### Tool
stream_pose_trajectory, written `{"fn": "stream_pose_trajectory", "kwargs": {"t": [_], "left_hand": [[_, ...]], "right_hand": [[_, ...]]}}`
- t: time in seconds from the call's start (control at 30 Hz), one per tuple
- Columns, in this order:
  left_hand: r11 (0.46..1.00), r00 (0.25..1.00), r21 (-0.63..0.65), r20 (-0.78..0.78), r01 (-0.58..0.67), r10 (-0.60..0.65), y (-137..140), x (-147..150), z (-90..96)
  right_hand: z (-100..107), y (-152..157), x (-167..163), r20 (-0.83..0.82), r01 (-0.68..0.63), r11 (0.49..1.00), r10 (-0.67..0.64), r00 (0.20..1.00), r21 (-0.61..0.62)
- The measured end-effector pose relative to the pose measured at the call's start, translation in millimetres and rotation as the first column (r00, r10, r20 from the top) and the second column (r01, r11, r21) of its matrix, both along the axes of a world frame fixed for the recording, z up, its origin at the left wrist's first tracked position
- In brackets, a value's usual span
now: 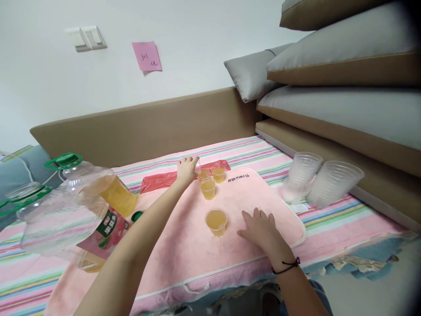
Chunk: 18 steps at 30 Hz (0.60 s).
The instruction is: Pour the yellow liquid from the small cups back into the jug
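My left hand [187, 168] reaches to the back of the pink mat [177, 245], its fingers curled round a clear plastic cup [198, 165], mostly hidden by the hand. Right beside it are a cup of yellow juice [204, 174], a second juice cup [219, 174] and a third one [208, 189], standing close together. Nearer to me, a separate juice cup [216, 222] stands on the mat. To the right of that cup, my right hand [259, 226] rests with fingers spread, holding nothing and not touching the cup.
At left stand two large bottles, a labelled one [110, 230] and one part full of juice [120, 193], with a green cap [137, 215] beside them. Stacked plastic cups [335, 182] lean at right below piled cushions [342, 105]. Red plastic [158, 181] lies behind the mat.
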State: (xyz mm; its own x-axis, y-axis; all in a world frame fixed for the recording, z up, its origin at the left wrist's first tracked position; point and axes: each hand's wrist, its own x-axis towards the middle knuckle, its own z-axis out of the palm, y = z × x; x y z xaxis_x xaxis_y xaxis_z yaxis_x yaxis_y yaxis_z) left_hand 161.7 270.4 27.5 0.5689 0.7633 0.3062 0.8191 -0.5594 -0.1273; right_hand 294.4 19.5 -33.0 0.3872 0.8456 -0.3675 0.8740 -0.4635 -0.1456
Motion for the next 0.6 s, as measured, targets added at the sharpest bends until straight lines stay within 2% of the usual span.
{"fn": "stream_pose_trajectory", "kwargs": {"t": [0.2,0.37,0.5,0.6], "left_hand": [[0.995,0.997,0.069,-0.049,0.066,-0.063,0.4,1.1,-1.7],[0.969,0.974,0.113,-0.080,0.219,-0.211,0.3,2.8,1.3],[0.915,0.915,0.059,-0.078,0.400,-0.395,0.8,3.7,5.0],[0.884,0.884,0.006,-0.006,0.468,-0.468,1.7,2.9,4.3]], "right_hand": [[-1.3,-0.3,0.2,0.001,-0.001,1.000,0.001,1.000,0.015],[-3.7,-0.7,0.6,0.002,-0.004,1.000,0.004,1.000,0.030],[-4.5,-0.7,0.6,0.000,-0.004,0.999,0.004,1.000,0.036],[-4.4,-0.4,0.6,-0.002,-0.001,0.999,0.001,1.000,0.036]]}}
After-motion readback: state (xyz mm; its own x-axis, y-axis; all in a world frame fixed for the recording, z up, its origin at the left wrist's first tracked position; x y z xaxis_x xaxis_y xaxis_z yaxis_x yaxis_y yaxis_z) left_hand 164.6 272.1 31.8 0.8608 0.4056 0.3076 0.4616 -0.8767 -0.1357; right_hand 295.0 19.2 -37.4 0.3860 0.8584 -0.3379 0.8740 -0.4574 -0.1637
